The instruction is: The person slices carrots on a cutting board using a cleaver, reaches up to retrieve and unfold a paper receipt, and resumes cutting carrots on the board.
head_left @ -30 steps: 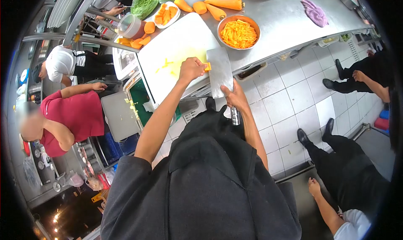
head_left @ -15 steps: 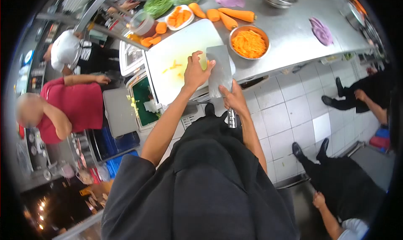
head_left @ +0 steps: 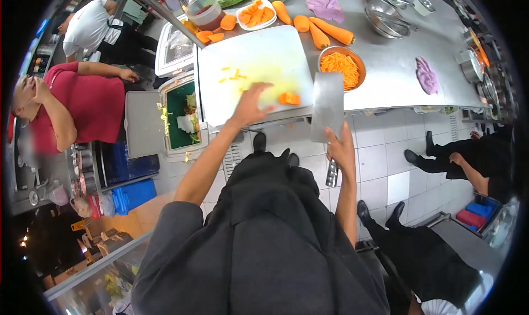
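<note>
My left hand [head_left: 250, 104] hovers over the white cutting board [head_left: 220, 58], fingers apart and holding nothing. Just to its right, an orange carrot piece [head_left: 289, 98] lies near the board's front edge. My right hand [head_left: 343, 149] grips the handle of a wide cleaver [head_left: 328, 106], its blade upright in view beyond the board's right edge. Small carrot bits [head_left: 236, 75] are scattered on the board. Beside the board stands a metal bowl of carrot strips [head_left: 340, 68]. Whole carrots [head_left: 332, 30] and a white dish of carrot pieces [head_left: 257, 16] lie behind the board.
Metal bowls [head_left: 386, 17] and purple cloths [head_left: 427, 75] rest on the steel counter [head_left: 386, 56]. A green-lined bin [head_left: 179, 116] stands left of the board. A person in a red shirt [head_left: 85, 105] is at the left; other people stand at the upper left and right.
My left hand has let go of the carrot piece, which now lies on the board. The cleaver in my right hand has moved right, away from the board. The view has shifted.
</note>
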Demonstrator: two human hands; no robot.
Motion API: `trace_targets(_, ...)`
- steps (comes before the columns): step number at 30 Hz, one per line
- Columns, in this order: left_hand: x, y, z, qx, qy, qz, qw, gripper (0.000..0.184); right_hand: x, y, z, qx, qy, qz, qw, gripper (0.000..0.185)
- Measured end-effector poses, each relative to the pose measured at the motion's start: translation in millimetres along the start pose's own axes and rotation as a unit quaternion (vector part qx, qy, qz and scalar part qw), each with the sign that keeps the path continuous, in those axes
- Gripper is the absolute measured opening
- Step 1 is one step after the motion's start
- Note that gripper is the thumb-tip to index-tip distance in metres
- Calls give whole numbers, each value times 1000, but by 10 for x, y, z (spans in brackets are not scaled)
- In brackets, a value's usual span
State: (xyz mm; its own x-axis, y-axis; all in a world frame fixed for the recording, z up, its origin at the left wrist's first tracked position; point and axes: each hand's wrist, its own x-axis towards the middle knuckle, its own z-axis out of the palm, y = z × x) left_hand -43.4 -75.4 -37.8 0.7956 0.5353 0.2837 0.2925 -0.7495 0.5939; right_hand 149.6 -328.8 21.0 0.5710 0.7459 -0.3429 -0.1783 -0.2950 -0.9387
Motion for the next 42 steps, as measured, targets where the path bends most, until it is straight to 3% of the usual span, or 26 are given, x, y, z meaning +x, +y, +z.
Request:
trace_targets(2,83,250,116,70,-53,82,993,57,-109,-28,-135,-10,23,13,1000,29)
trace_targets(6,413,-83,270,-68,-97,33,992,52,-306,13,-312,-23,62,13,998,25)
trace_targets(7,514,-115,229,-207,-123,-94,966,49,-342,59,-330,-15,68,19,997,26)
trace_targets(8,609,-155,167,-338,-144,-217,905,47,-371,96,-339,-7,73,25,997,27)
trace_targets(9,703,-180,60,-349,-149,-190,905,46,-391,117,-338,-4,76,24,997,27)
trace_targets(19,1067,-188,-706,-355,-133,-111,919,47,-333,125,-228,28,37,23,999,27)
trace_targets(28,1155,-194,-1145,-326,-87,-125,933,47,-217,43,-124,12,0,24,1000,29)
trace_targets(42,1195,-262,-1219,-229,-1,-97,969,50,-293,133,-28,28,-16,21,999,31)
